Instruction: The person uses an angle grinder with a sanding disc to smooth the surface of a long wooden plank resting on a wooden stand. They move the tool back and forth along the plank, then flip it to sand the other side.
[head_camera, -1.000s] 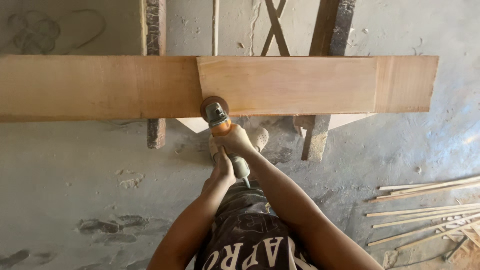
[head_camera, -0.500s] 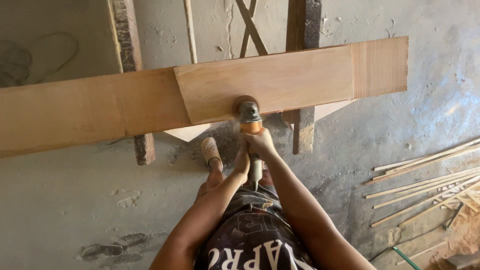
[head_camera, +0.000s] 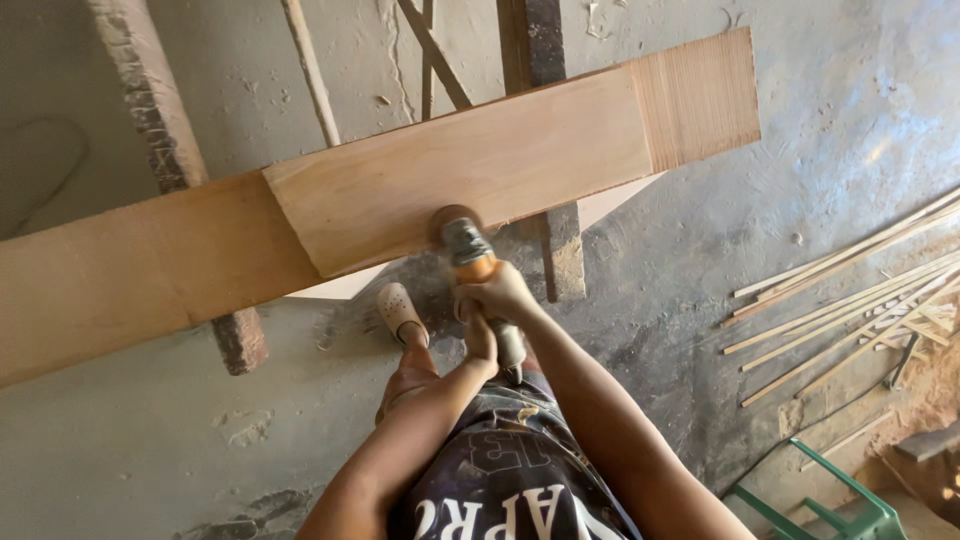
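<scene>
A long wooden board (head_camera: 450, 180) lies across dark supports, with a second plank (head_camera: 110, 280) joined to it at the left. An orange and grey hand-held sander (head_camera: 466, 250) has its round disc against the board's near edge. My right hand (head_camera: 500, 292) grips the sander's body just behind the disc. My left hand (head_camera: 482, 338) clasps the tool's rear handle, right below the right hand. Both arms reach forward from my dark printed shirt.
Dark wooden supports (head_camera: 545, 235) stand under the board on a grey concrete floor. My foot in a pale shoe (head_camera: 400, 312) is below the board's edge. Several thin wooden strips (head_camera: 850, 310) lie at the right, and a green frame (head_camera: 850, 500) sits at the lower right.
The sander and both hands have slid right along the board's near edge. The view has tilted, so the board now slopes up to the right.
</scene>
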